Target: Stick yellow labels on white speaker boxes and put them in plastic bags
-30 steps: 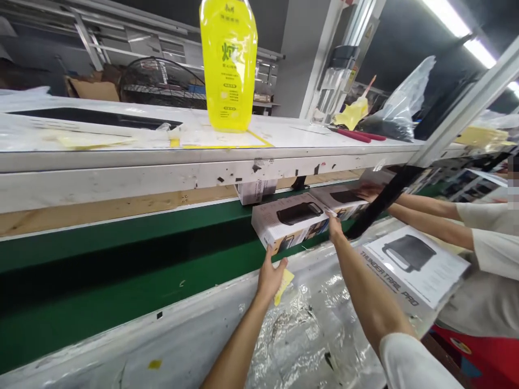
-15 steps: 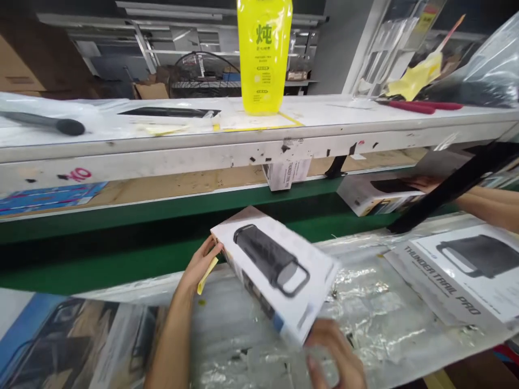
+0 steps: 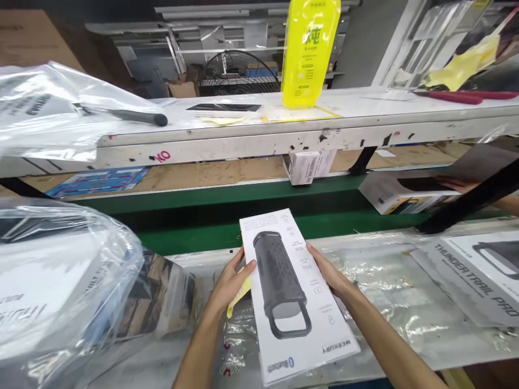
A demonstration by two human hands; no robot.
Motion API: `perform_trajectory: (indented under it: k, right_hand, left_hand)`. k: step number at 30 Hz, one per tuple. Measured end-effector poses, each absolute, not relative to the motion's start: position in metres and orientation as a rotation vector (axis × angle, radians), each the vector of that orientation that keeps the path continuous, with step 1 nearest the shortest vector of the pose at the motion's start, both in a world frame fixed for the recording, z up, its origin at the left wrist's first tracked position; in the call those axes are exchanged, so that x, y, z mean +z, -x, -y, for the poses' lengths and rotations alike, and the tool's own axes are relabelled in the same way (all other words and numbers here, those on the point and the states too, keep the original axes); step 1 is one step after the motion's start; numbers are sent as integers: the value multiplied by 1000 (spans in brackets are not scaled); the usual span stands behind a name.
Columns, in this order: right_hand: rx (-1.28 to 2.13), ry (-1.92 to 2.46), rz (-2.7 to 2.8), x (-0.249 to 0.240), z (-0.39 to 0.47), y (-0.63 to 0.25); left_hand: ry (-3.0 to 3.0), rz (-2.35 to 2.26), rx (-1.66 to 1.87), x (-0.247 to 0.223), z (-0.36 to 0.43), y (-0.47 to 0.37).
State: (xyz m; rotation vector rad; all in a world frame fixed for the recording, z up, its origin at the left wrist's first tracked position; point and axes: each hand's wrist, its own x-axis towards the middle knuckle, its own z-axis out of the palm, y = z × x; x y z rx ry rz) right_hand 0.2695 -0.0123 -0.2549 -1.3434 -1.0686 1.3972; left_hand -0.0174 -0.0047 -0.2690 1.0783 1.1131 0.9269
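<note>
The white box [image 3: 288, 293] has turned lengthwise toward me. My left hand [image 3: 231, 283] and right hand [image 3: 329, 273] grip its opposite sides.

left fingers [image 3: 246, 271], right fingers [image 3: 321, 263]: gripping white box [image 3: 298, 292] | yellow bottle [image 3: 310, 56]: on shelf [image 3: 243, 139]

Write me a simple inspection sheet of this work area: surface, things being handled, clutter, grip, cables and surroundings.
Surface: crinkled plastic sheeting in front; green belt behind.
Job's things: white box, picture side facing up.
Clutter: yellow slip by the left hand; yellow bottle and red-handled tool on the shelf.
Grip: left hand and right hand hold the box's opposite long sides.
Cables: nothing seen.
Surroundings: another person's hand at a second box, right.
</note>
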Motion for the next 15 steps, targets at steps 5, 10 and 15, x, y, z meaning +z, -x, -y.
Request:
perform_trajectory:
  k: [5,10,15]
  right_hand:
    - [1237,1227,1247,-243,53,-260]
    - [550,1244,1133,-274,83,-268]
    - [443,1324,937,-295,99,-264]
  left_hand:
    - [-1295,-1044,1085,-212,9,29]
    - [-1477,-953,1067,-206,43,41]
    - [-1465,-857,1061,-219,72,43]
